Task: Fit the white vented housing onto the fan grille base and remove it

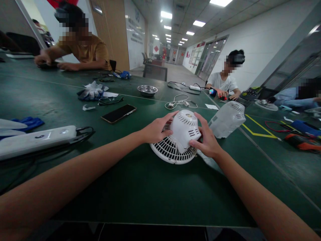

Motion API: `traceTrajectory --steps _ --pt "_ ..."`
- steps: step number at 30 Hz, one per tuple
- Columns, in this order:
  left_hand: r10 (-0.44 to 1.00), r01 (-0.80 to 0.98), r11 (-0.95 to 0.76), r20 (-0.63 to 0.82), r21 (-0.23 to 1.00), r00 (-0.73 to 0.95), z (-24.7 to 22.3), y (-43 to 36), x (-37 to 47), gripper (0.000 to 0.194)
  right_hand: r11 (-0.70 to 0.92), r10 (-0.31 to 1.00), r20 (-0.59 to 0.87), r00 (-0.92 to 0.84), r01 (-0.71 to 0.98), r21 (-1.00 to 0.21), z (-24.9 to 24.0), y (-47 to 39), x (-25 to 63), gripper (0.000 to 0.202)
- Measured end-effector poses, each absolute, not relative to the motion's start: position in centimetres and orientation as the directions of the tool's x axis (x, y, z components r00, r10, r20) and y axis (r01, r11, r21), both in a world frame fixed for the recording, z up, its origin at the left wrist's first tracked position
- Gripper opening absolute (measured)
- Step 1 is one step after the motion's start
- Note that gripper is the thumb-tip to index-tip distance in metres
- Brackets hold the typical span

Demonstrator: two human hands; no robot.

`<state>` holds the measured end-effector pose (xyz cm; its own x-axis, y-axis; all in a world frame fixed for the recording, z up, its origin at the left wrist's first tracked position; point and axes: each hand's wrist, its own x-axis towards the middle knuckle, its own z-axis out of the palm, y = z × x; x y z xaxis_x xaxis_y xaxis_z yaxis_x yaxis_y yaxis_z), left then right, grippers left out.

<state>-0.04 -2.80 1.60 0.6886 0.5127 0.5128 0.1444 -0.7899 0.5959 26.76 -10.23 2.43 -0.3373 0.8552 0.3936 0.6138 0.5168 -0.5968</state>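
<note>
A white plastic fan motor housing [186,129] with vent slots sits over a round white fan grille [173,154], which rests on the green table. From the left, my left hand [160,130] holds the side of the housing, fingers behind it and thumb in front. My right hand [206,139] grips the opposite side, its thumb on the lower front edge. Fingertips of both hands are partly hidden. Just beyond my right hand stands a whitish vented plastic cover [227,119].
A black phone [119,113], a metal bowl [147,90] and a coiled white cable [184,101] lie ahead. At left are a white power strip [37,142] and gloves [92,92]. Orange-black tools [303,142] lie at right. Several people sit around the table.
</note>
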Motion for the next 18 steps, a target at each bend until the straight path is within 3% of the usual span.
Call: traceTrajectory --steps 6,12,18 --pt "0.495 0.129 -0.818 0.57 0.561 0.656 1.6 -3.9 0.5 0.078 0.464 0.884 0.343 -0.317 0.517 -0.719 2.1 -10.7 26.3 0.1" --pt "0.492 0.171 -0.824 0.533 0.54 0.689 1.3 -4.2 0.4 0.128 0.442 0.894 0.314 -0.318 0.529 -0.724 2.3 -11.2 25.5 0.098" --pt "0.444 0.167 -0.863 0.559 0.477 0.7 1.2 -4.0 0.6 0.124 0.468 0.871 0.282 -0.402 0.508 -0.723 2.6 -11.2 25.7 0.099"
